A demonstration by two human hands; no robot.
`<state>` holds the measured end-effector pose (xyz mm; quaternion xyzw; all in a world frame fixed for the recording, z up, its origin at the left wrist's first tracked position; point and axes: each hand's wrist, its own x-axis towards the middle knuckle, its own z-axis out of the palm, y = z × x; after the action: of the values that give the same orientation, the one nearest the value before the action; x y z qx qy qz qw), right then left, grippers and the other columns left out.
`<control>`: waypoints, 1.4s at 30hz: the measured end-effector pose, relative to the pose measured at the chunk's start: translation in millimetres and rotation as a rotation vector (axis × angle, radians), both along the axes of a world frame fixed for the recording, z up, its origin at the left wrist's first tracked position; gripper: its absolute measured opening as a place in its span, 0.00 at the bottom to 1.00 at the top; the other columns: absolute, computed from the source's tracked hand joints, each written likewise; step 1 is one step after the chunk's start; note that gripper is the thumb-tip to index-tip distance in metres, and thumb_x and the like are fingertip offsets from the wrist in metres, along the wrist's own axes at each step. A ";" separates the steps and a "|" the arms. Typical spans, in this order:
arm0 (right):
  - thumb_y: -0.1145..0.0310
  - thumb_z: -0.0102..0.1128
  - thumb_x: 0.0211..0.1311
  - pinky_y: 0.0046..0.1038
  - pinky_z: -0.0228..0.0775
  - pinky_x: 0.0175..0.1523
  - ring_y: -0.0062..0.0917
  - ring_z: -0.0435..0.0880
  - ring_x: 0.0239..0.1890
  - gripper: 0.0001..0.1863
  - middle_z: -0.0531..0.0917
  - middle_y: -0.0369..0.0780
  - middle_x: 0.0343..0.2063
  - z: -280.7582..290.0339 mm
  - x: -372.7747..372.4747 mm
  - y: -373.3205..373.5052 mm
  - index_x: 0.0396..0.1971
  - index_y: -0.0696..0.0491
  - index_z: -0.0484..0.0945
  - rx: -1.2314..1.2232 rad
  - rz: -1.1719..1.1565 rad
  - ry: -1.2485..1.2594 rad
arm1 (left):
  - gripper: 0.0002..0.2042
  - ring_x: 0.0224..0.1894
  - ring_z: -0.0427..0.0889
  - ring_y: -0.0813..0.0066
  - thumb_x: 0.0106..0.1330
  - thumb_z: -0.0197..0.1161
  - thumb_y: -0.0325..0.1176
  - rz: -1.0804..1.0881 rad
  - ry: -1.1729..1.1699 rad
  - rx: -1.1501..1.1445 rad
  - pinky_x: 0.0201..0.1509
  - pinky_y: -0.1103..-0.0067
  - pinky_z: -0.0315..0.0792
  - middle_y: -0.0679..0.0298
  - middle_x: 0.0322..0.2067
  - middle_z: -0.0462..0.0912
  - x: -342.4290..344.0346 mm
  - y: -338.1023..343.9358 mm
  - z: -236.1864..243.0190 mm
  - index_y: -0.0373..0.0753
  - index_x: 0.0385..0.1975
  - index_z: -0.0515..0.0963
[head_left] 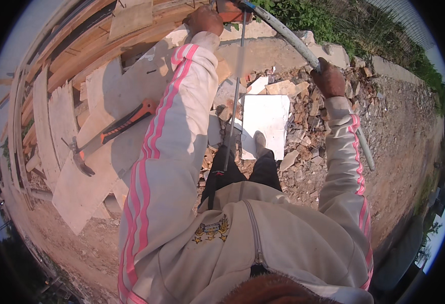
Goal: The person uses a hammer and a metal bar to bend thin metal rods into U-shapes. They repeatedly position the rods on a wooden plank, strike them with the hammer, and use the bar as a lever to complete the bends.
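My right hand point(329, 78) is wrapped round a long grey-white metal pipe point(286, 33). Its bluish far end meets a reddish-brown block point(232, 11) at the top of the view, and its near end sticks out past my right wrist. Beside that block, at the far left, my left hand point(205, 21) is closed; what its fingers hold is hidden. A thin metal rod point(237, 83) runs from the block toward my legs, between my arms. On the boards left of my left arm lies a claw hammer point(118, 127) with an orange and black handle.
Wooden planks and plywood sheets point(98, 109) are stacked at the left, with nails sticking out of some. A white board point(266, 119) lies under my foot amid broken brick rubble point(306, 119). Green plants point(303, 17) grow behind a low concrete edge point(389, 71).
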<state>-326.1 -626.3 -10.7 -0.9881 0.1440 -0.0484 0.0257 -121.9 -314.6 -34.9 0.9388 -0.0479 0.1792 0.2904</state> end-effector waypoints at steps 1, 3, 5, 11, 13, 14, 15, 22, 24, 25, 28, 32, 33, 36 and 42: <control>0.55 0.65 0.53 0.51 0.77 0.42 0.50 0.85 0.37 0.23 0.86 0.51 0.33 -0.4 0.2 -0.3 0.49 0.45 0.79 -0.012 -0.001 0.000 | 0.15 0.40 0.85 0.42 0.63 0.56 0.41 -0.019 -0.017 0.020 0.48 0.57 0.79 0.42 0.34 0.85 0.8 1.2 -1.3 0.35 0.32 0.83; 0.55 0.65 0.53 0.51 0.77 0.42 0.50 0.85 0.37 0.23 0.86 0.50 0.34 3.2 3.6 -0.2 0.50 0.45 0.78 -0.038 0.017 0.006 | 0.16 0.37 0.86 0.44 0.63 0.56 0.42 -0.035 -0.088 0.023 0.46 0.59 0.80 0.44 0.32 0.86 9.9 5.8 -10.2 0.35 0.32 0.84; 0.55 0.64 0.54 0.50 0.77 0.42 0.49 0.86 0.37 0.23 0.86 0.49 0.35 8.8 9.7 4.2 0.51 0.44 0.78 -0.063 0.065 0.021 | 0.16 0.33 0.87 0.49 0.63 0.56 0.42 -0.020 -0.197 -0.002 0.43 0.62 0.81 0.48 0.30 0.87 27.9 19.7 -28.8 0.34 0.31 0.84; 0.55 0.64 0.55 0.49 0.78 0.42 0.48 0.86 0.37 0.21 0.87 0.47 0.34 3.3 6.3 3.7 0.49 0.41 0.78 -0.109 -0.060 0.058 | 0.14 0.23 0.84 0.76 0.65 0.55 0.40 -0.315 0.536 -0.576 0.36 0.75 0.79 0.64 0.25 0.87 22.8 35.2 7.5 0.37 0.33 0.85; 0.55 0.64 0.55 0.49 0.78 0.42 0.47 0.86 0.37 0.20 0.87 0.46 0.33 7.9 4.1 4.7 0.49 0.40 0.78 -0.133 -0.060 0.036 | 0.14 0.23 0.84 0.77 0.65 0.55 0.39 -0.289 0.449 -0.323 0.35 0.76 0.79 0.65 0.24 0.87 20.0 32.4 15.1 0.38 0.33 0.85; 0.55 0.65 0.55 0.48 0.78 0.42 0.47 0.86 0.37 0.20 0.87 0.46 0.33 7.2 3.0 3.9 0.48 0.40 0.78 -0.139 -0.053 0.022 | 0.14 0.23 0.84 0.78 0.66 0.55 0.39 -0.276 0.403 -0.196 0.35 0.76 0.79 0.65 0.24 0.87 18.6 30.5 19.0 0.38 0.33 0.85; 0.55 0.65 0.55 0.48 0.78 0.42 0.47 0.86 0.37 0.19 0.87 0.46 0.33 8.4 3.2 5.5 0.48 0.40 0.79 -0.148 -0.030 0.006 | 0.14 0.23 0.85 0.76 0.66 0.55 0.40 -0.324 0.246 -0.157 0.36 0.75 0.79 0.65 0.24 0.87 24.7 34.9 2.8 0.38 0.33 0.85; 0.54 0.66 0.54 0.48 0.78 0.41 0.47 0.86 0.36 0.19 0.87 0.46 0.32 20.1 -5.1 25.5 0.46 0.40 0.79 -0.108 -0.121 0.035 | 0.16 0.35 0.87 0.61 0.67 0.56 0.43 -0.233 0.060 -0.008 0.46 0.67 0.79 0.54 0.31 0.86 33.6 24.4 -17.9 0.36 0.36 0.84; 0.54 0.67 0.54 0.47 0.78 0.41 0.46 0.87 0.36 0.19 0.87 0.46 0.31 7.9 -8.0 23.9 0.45 0.43 0.79 -0.079 -0.098 0.007 | 0.16 0.43 0.85 0.55 0.67 0.55 0.42 -0.263 0.065 -0.056 0.50 0.64 0.77 0.47 0.41 0.84 24.4 24.9 -9.8 0.35 0.38 0.83; 0.54 0.66 0.54 0.47 0.78 0.41 0.46 0.87 0.36 0.19 0.87 0.46 0.31 4.9 -10.2 25.5 0.45 0.43 0.79 -0.073 -0.098 -0.002 | 0.17 0.47 0.84 0.51 0.67 0.55 0.42 -0.284 0.085 -0.102 0.53 0.63 0.76 0.44 0.46 0.82 22.3 28.1 -9.8 0.34 0.40 0.82; 0.54 0.66 0.54 0.48 0.77 0.40 0.46 0.86 0.35 0.19 0.87 0.46 0.31 8.3 -1.3 20.9 0.44 0.45 0.79 -0.063 -0.060 0.028 | 0.16 0.43 0.86 0.57 0.67 0.57 0.39 -0.228 0.067 0.117 0.50 0.63 0.78 0.45 0.44 0.84 29.1 31.4 -11.8 0.35 0.46 0.82; 0.56 0.65 0.54 0.49 0.77 0.40 0.47 0.86 0.36 0.18 0.86 0.47 0.31 19.2 1.5 8.6 0.43 0.45 0.79 -0.074 -0.014 0.001 | 0.16 0.27 0.88 0.63 0.67 0.59 0.36 -0.276 0.423 -0.351 0.40 0.66 0.80 0.49 0.31 0.87 14.2 28.2 19.7 0.36 0.50 0.82; 0.56 0.65 0.54 0.49 0.77 0.40 0.47 0.86 0.36 0.18 0.86 0.47 0.31 29.4 9.5 9.7 0.43 0.45 0.79 -0.074 -0.006 0.018 | 0.15 0.24 0.87 0.60 0.67 0.59 0.36 -0.241 0.282 -0.278 0.39 0.66 0.80 0.50 0.27 0.86 25.4 32.0 1.6 0.34 0.48 0.82; 0.59 0.65 0.53 0.49 0.77 0.41 0.47 0.86 0.36 0.18 0.86 0.48 0.31 35.0 10.4 0.9 0.44 0.46 0.78 -0.043 0.036 0.023 | 0.14 0.25 0.87 0.56 0.66 0.60 0.34 -0.184 0.075 -0.134 0.40 0.65 0.80 0.51 0.23 0.85 17.8 23.4 -9.5 0.32 0.44 0.84; 0.59 0.66 0.53 0.50 0.76 0.40 0.48 0.85 0.36 0.18 0.86 0.48 0.30 32.2 8.4 -7.1 0.43 0.47 0.78 0.079 0.093 -0.023 | 0.30 0.61 0.73 0.45 0.66 0.61 0.48 -0.174 0.052 0.296 0.59 0.56 0.70 0.40 0.62 0.68 -51.5 9.1 44.3 0.30 0.61 0.71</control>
<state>-317.7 -633.4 21.5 -0.9913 0.0993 -0.0530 0.0687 -173.4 -305.5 9.4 0.9679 -0.1475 0.1200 0.1643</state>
